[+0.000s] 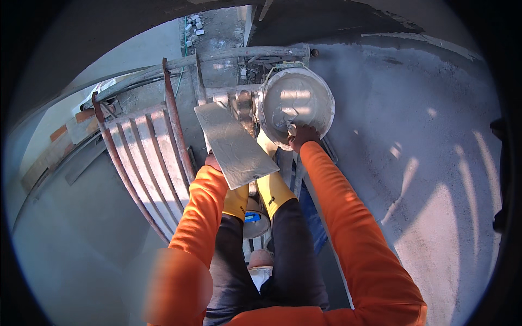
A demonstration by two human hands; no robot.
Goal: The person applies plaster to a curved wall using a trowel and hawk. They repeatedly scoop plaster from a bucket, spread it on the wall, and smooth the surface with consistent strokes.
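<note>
My left hand [212,162] is closed under the near left side of a flat rectangular plastering trowel [235,142], whose broad grey face is turned up toward me. The trowel hides most of those fingers and its handle. To the right, a round bucket [263,111] holds wet grey plaster [304,103]. My right hand [303,137] reaches over the bucket's near rim, its fingers wrapped round the handle of a small trowel [291,128]. That tool's blade lies in the plaster and shows only in part.
I stand in yellow boots [274,190] on a narrow scaffold with slatted metal planks [147,157] and a pipe rail [244,52] ahead. A second bucket [256,225] with a blue item sits between my legs. A rough grey wall [391,141] rises at right.
</note>
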